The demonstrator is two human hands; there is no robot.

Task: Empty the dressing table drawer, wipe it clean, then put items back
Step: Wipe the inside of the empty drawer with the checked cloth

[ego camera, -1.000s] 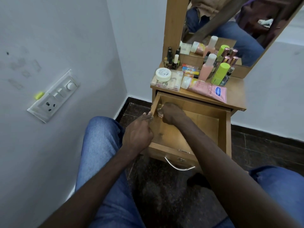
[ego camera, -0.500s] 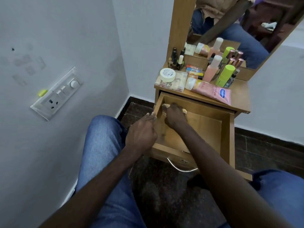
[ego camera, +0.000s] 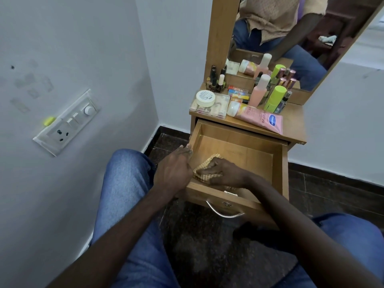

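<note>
The wooden drawer of the dressing table is pulled out and holds nothing but a checked yellow cloth. My right hand holds that cloth bunched under its fingers and presses it onto the drawer floor in the near left corner. My left hand grips the drawer's left side wall, fingers curled over the rim. The items stand on the tabletop: a pink tube, a clear box with a white jar on it, a pink bottle, a green bottle and small dark bottles.
A mirror rises behind the tabletop. A switch panel is on the wall at left. The drawer front carries a metal handle. My knees in blue jeans flank the drawer above a dark floor.
My right hand has drawn the cloth from the drawer's far left corner back to its near left corner. My left hand keeps its hold on the side wall.
</note>
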